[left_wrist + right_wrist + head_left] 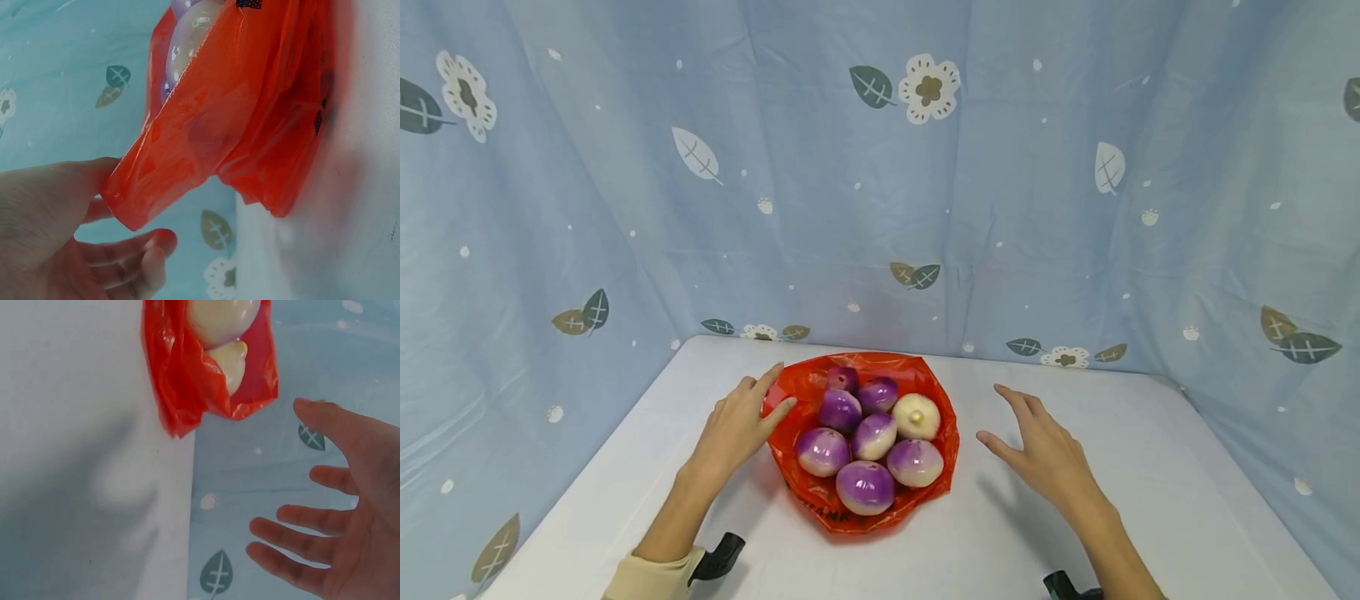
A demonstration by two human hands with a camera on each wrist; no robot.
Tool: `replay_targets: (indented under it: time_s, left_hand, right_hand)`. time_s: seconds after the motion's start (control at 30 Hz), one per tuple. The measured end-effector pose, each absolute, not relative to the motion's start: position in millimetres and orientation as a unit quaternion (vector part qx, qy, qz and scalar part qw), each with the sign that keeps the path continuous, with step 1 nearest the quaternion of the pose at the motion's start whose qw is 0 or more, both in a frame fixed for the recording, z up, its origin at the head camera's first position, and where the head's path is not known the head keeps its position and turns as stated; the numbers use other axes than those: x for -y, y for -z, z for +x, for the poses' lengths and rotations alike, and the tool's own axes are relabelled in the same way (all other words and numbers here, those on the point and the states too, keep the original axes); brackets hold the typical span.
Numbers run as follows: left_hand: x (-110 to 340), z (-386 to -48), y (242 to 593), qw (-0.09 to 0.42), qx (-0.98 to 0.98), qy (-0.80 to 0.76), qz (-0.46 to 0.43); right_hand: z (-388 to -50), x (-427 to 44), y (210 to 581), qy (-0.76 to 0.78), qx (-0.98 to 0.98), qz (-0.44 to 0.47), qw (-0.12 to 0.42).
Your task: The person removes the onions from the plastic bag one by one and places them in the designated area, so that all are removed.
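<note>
A crinkled, wide-mouthed red plastic bag (906,512) is sitting on the white, smooth-surfaced table (970,554), near its middle, its rim spreading out. Inside it eight glossy, rounded purple-and-white vegetables (874,436) are lying close together; at two o'clock among them a mostly cream-white bulb with a small yellowish nub (917,416) is showing. Black printed lettering (827,510) is running along the bag's side at seven o'clock.

The left hand (737,427) is reaching in at the bag's nine-to-ten o'clock edge, its thumb and forefinger standing wide, the thumb overlapping the red plastic. In the left wrist view a flap of the bag is passing between thumb and fingers; how firmly they are touching it, I cannot tell.

The right hand (1041,446) is hovering off the bag's three o'clock side, well apart from it, fingers spreading wide and holding nothing. Its grey shadow (1018,512) is falling on the table toward seven o'clock.

A beige cloth sleeve (651,577) is covering the left forearm. Toward twelve o'clock, a pale-blue fabric curtain (842,233) printed with leaves and flowers is hanging behind everything.
</note>
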State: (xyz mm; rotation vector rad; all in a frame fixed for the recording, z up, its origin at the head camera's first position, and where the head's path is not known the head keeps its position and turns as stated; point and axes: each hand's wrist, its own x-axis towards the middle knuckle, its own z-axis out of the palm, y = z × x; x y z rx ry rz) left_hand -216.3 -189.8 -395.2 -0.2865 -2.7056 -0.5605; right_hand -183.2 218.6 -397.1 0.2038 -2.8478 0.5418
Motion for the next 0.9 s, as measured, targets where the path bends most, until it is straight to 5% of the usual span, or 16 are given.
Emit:
replay_targets:
  time_s: [0.9]
  left_hand:
    - [188.7,-219.8,396.3,0.186,0.946,0.227,-0.136]
  right_hand:
    - [-181.5,-176.0,401.0,-0.288,0.949,0.124,0.019]
